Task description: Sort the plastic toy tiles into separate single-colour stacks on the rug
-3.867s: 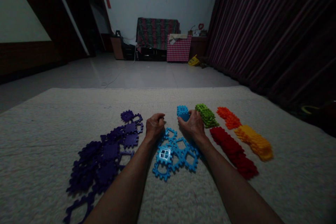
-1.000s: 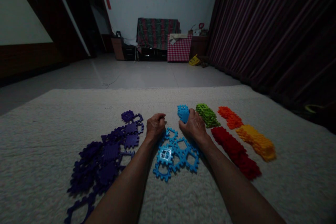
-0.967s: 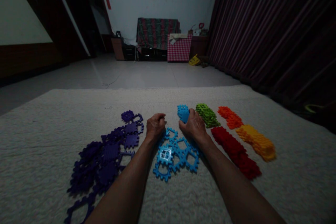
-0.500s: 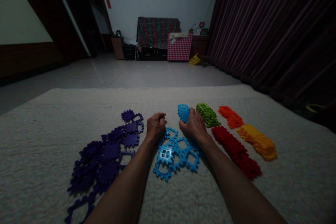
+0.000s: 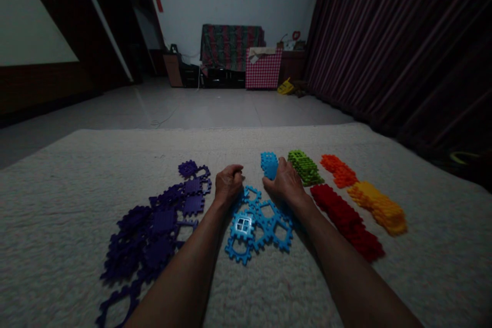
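At the near end of a row of stacked light-blue toothed building tiles (image 5: 268,160), my right hand (image 5: 285,182) has its thumb and fingers closed around a blue tile. My left hand (image 5: 229,183) is curled shut just left of that row; its palm is hidden, so anything in it cannot be made out. Between my forearms lie several loose blue tiles (image 5: 282,234), mostly open frames, overlapping flat on the pale quilted cover (image 5: 261,292). One blue tile with a small white window (image 5: 243,224) lies on top of them.
To the left spreads a loose heap of purple tiles (image 5: 163,221). On the right stand leaning rows of green (image 5: 305,168), orange (image 5: 338,170), red (image 5: 346,221) and yellow tiles (image 5: 378,207). Beyond the cover's far edge is a tiled floor (image 5: 230,107).
Both hands hold nearly the same place and pose. The whole view has shifted very slightly; no tile has visibly moved.
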`<state>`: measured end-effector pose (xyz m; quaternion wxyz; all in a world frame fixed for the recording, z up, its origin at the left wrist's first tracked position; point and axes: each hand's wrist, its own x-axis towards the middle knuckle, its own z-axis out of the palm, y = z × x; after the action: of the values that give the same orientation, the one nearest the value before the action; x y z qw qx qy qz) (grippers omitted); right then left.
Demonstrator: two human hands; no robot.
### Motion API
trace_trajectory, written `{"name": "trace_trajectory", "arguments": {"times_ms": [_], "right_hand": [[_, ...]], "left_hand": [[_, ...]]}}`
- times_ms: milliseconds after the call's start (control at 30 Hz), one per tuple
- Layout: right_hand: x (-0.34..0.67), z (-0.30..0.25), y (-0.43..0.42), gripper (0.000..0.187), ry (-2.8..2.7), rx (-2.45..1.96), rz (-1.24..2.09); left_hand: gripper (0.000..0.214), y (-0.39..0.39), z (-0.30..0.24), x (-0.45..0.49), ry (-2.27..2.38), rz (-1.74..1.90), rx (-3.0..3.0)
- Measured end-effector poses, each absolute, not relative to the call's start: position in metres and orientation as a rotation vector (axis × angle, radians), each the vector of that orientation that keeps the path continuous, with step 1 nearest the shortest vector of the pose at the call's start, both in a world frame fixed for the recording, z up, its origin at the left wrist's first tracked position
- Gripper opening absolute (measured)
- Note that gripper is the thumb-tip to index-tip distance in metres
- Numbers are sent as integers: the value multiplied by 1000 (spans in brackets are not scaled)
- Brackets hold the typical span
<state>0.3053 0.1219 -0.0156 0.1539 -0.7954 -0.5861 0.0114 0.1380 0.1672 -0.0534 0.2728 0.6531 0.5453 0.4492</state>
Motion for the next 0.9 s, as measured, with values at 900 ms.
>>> {"name": "trace_trajectory", "arguments": {"times_ms": [900], "right_hand": [[308, 23, 109, 14, -2070, -1954, 440]], "left_hand": [[32, 170, -50, 137, 1361, 1305, 1382]]}}
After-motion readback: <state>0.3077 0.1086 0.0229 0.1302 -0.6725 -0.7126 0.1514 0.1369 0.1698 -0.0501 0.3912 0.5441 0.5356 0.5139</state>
